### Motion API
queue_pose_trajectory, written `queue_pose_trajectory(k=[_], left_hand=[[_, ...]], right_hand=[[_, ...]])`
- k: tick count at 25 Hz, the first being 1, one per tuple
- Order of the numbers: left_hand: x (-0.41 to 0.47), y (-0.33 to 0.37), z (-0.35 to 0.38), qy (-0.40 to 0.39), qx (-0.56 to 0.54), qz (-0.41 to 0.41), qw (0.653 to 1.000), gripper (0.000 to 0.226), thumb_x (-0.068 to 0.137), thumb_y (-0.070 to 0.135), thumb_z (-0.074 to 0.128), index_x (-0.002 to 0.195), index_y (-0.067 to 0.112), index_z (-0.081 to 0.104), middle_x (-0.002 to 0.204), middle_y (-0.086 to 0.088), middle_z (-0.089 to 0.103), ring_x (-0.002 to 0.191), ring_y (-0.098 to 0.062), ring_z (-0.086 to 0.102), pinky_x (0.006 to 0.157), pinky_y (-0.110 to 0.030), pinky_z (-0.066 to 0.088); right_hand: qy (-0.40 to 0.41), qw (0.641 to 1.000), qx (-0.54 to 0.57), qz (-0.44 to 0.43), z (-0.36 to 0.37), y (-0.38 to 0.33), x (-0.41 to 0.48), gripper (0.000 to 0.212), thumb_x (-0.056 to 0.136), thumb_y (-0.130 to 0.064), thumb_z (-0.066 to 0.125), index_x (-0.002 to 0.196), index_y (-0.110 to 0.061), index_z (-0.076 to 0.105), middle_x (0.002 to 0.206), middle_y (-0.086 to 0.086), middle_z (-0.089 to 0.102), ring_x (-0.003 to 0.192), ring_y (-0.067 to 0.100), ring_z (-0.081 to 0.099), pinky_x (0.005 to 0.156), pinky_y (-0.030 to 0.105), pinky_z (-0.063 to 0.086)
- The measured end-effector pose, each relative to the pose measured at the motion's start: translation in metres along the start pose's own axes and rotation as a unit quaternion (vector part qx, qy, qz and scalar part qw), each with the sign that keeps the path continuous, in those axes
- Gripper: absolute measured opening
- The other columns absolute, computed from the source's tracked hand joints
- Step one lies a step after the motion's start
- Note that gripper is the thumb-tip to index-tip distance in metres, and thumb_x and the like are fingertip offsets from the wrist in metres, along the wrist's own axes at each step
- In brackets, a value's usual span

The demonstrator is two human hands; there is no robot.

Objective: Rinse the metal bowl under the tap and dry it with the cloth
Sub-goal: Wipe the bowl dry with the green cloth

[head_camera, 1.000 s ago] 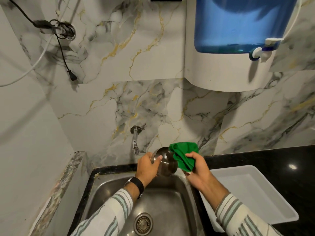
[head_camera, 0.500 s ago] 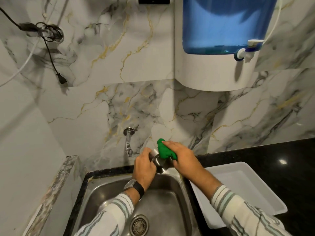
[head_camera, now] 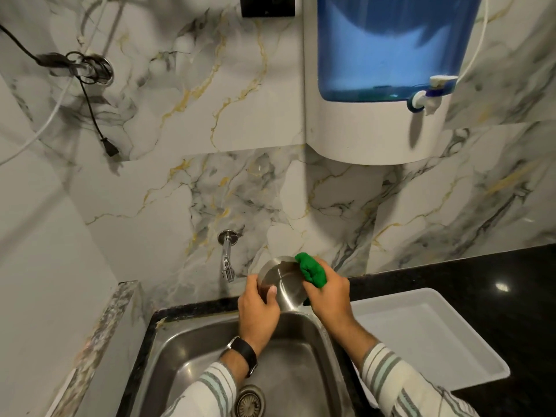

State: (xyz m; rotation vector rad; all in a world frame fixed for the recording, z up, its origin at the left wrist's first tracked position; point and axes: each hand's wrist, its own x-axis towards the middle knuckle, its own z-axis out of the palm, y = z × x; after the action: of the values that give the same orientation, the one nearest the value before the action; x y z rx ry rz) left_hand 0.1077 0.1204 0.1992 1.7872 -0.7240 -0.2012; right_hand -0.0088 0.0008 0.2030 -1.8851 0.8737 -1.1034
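A metal bowl (head_camera: 282, 282) is held above the back edge of the steel sink (head_camera: 192, 356), tilted so its outer side faces me. My left hand (head_camera: 260, 311) grips its left rim, thumb on the outside. My right hand (head_camera: 329, 296) presses a bunched green cloth (head_camera: 311, 269) against the bowl's upper right side. The wall tap (head_camera: 227, 260) stands just left of the bowl; no water is seen running.
A white plastic tray (head_camera: 427, 335) lies on the black counter (head_camera: 481, 266) right of the sink. A blue and white water purifier (head_camera: 376, 85) hangs on the marble wall above. Cables dangle at the upper left. The sink drain (head_camera: 249, 401) is below my arms.
The cloth, spread open beside the bowl a second ago, is now bunched and pressed onto the bowl's outer side. The bowl has turned slightly in my left hand.
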Motion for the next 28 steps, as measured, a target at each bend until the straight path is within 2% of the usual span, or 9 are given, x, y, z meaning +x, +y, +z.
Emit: queue_pose_trajectory(k=[3,5,7,9,12,15,18,23,28], left_hand=[[0.007,0.02,-0.005,-0.043,0.132,0.107,0.984,0.044,0.095,0.016,0.07,0.136,0.025,0.054,0.111,0.015,0.07,0.102,-0.012,0.069,0.091,-0.034,0.06],[0.015,0.032,-0.004,-0.067,0.232,0.167,0.956,0.035,0.093,0.005,0.061,0.124,0.022,0.062,0.109,0.002,0.076,0.099,-0.022,0.073,0.087,-0.041,0.062],[0.023,0.038,-0.006,-0.079,0.256,0.178,0.947,0.028,0.09,-0.003,0.057,0.107,0.018,0.066,0.099,-0.005,0.075,0.092,-0.027,0.071,0.081,-0.045,0.061],[0.028,0.037,-0.008,-0.074,0.228,0.162,0.957,0.027,0.088,-0.009,0.057,0.099,0.014,0.066,0.093,-0.006,0.072,0.086,-0.025,0.068,0.079,-0.043,0.061],[0.022,0.03,-0.011,-0.006,0.135,0.096,0.986,0.029,0.085,-0.015,0.058,0.093,0.012,0.067,0.086,-0.005,0.069,0.08,-0.024,0.065,0.074,-0.039,0.061],[0.013,0.026,-0.004,0.077,0.029,0.02,0.996,0.028,0.088,-0.013,0.063,0.088,0.015,0.061,0.078,-0.004,0.065,0.073,-0.026,0.063,0.066,-0.034,0.055],[0.004,0.026,0.007,0.121,-0.026,-0.01,0.992,0.019,0.096,0.001,0.069,0.087,0.012,0.057,0.072,0.003,0.056,0.067,-0.023,0.054,0.062,-0.032,0.045],[0.001,0.027,-0.005,0.081,0.05,0.076,0.992,0.018,0.098,0.016,0.073,0.114,0.02,0.07,0.093,0.016,0.068,0.083,-0.009,0.067,0.075,-0.024,0.057],[0.015,0.027,-0.015,0.058,0.087,0.097,0.99,0.029,0.096,0.0,0.068,0.12,0.012,0.078,0.103,-0.002,0.081,0.093,-0.015,0.074,0.087,-0.026,0.058]], right_hand=[[-0.048,0.949,-0.216,-0.223,-0.011,0.004,0.009,0.077,0.077,0.0,0.085,0.149,-0.015,0.059,0.142,0.01,0.068,0.126,0.023,0.067,0.106,0.039,0.057],[-0.034,0.9,-0.309,-0.305,-0.014,-0.001,0.011,0.073,0.083,-0.008,0.085,0.15,-0.015,0.057,0.144,0.014,0.066,0.123,0.03,0.067,0.092,0.044,0.064],[-0.018,0.898,-0.302,-0.319,-0.015,-0.007,0.01,0.072,0.083,-0.009,0.085,0.15,-0.015,0.058,0.144,0.014,0.066,0.123,0.03,0.067,0.089,0.044,0.065],[-0.007,0.936,-0.231,-0.264,-0.011,-0.01,0.002,0.079,0.077,-0.002,0.088,0.15,-0.016,0.059,0.146,0.01,0.066,0.129,0.025,0.066,0.103,0.041,0.06],[0.024,0.999,-0.013,-0.024,0.0,-0.013,-0.015,0.068,0.083,-0.003,0.086,0.145,-0.021,0.064,0.136,-0.005,0.071,0.124,0.008,0.067,0.11,0.027,0.052],[0.061,0.974,0.141,0.169,0.017,-0.02,-0.025,0.032,0.086,-0.022,0.087,0.117,-0.022,0.077,0.104,-0.004,0.081,0.1,0.014,0.076,0.084,0.022,0.06],[0.073,0.934,0.221,0.27,0.03,-0.019,-0.031,0.011,0.088,-0.017,0.085,0.096,-0.014,0.078,0.084,0.001,0.079,0.083,0.021,0.077,0.059,0.017,0.054],[0.072,0.984,0.075,0.143,0.009,-0.01,-0.012,0.032,0.089,-0.007,0.081,0.12,-0.014,0.078,0.1,-0.001,0.081,0.098,0.02,0.077,0.081,0.018,0.058],[0.006,0.999,-0.032,0.013,-0.006,-0.003,-0.013,0.063,0.086,-0.011,0.085,0.144,-0.024,0.065,0.127,-0.007,0.076,0.114,0.009,0.072,0.104,0.029,0.058]])
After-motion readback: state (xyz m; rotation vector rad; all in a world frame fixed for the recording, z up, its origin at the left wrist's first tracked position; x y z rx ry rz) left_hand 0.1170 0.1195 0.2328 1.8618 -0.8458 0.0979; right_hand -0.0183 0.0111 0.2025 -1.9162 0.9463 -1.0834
